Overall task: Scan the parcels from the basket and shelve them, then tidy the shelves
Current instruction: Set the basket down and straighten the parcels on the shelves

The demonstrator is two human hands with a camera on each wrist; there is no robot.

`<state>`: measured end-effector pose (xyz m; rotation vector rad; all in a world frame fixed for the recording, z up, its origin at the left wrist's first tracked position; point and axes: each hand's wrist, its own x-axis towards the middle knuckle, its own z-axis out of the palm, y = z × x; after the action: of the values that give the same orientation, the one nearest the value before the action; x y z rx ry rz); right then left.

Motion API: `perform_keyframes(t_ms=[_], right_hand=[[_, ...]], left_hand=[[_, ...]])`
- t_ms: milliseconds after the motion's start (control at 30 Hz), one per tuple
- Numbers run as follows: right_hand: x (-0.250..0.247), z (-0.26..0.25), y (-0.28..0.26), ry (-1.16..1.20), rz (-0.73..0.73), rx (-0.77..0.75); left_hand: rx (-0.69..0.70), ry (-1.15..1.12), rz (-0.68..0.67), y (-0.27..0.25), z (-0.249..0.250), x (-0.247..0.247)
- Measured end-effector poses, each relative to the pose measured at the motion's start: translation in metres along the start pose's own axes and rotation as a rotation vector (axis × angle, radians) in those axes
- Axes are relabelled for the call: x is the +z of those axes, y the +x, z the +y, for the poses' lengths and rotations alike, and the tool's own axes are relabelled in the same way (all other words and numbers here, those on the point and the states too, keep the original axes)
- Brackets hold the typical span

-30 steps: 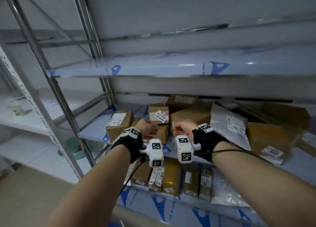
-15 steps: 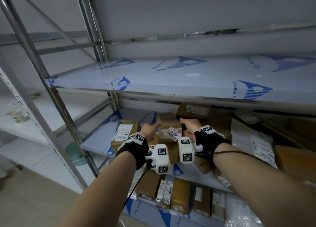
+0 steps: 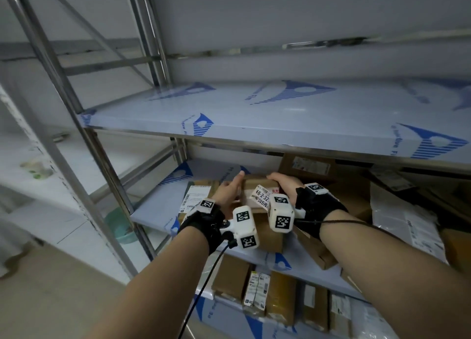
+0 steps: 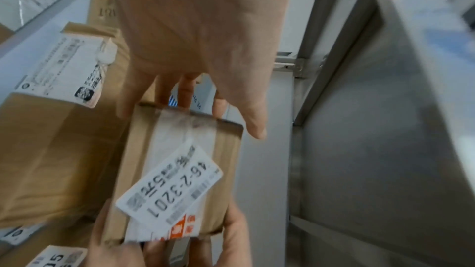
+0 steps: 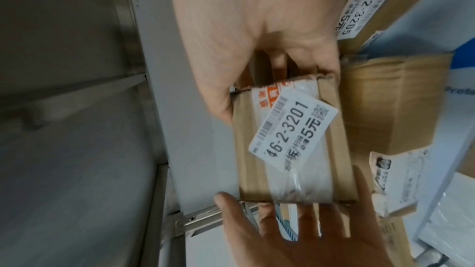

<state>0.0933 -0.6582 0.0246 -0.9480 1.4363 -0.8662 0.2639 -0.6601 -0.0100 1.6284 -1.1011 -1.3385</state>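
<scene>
Both hands hold one small cardboard parcel (image 3: 257,185) between them, up at the middle shelf (image 3: 158,206) of a steel rack, just under the front lip of the bare shelf above (image 3: 280,124). The right hand (image 3: 283,183) has its grip curled around the right end of the parcel, thumb on the labelled face and fingers behind it. The left hand (image 3: 228,192) lies against the left end with its grip spread, fingers straight along the far edge and thumb free. A white sticker (image 5: 293,127) reading 46-2-3201 sits askew on the taped face, over an orange-printed strip. Just left of the parcel stands a larger brown box with a shipping label (image 3: 195,198); more cartons (image 3: 305,165) are piled to the right and behind, with a white plastic mailer (image 3: 407,226) at the far right. Further parcels (image 3: 254,290) stand in a row on the shelf below
</scene>
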Motion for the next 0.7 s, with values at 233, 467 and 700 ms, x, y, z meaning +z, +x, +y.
perform_keyframes(t_ms=[233, 467, 700], right_hand=[[0.007, -0.029, -0.078, 0.057, -0.298, -0.025], [0.026, -0.064, -0.149, -0.002, -0.536, -0.091], [0.042, -0.12, -0.193, 0.061, -0.704, -0.256]], left_hand=[[0.024, -0.083, 0.105, -0.1, 0.044, -0.037], [0.044, -0.127, 0.22, -0.191, 0.082, -0.086], [0.18, -0.102, 0.39, -0.245, 0.152, -0.118]])
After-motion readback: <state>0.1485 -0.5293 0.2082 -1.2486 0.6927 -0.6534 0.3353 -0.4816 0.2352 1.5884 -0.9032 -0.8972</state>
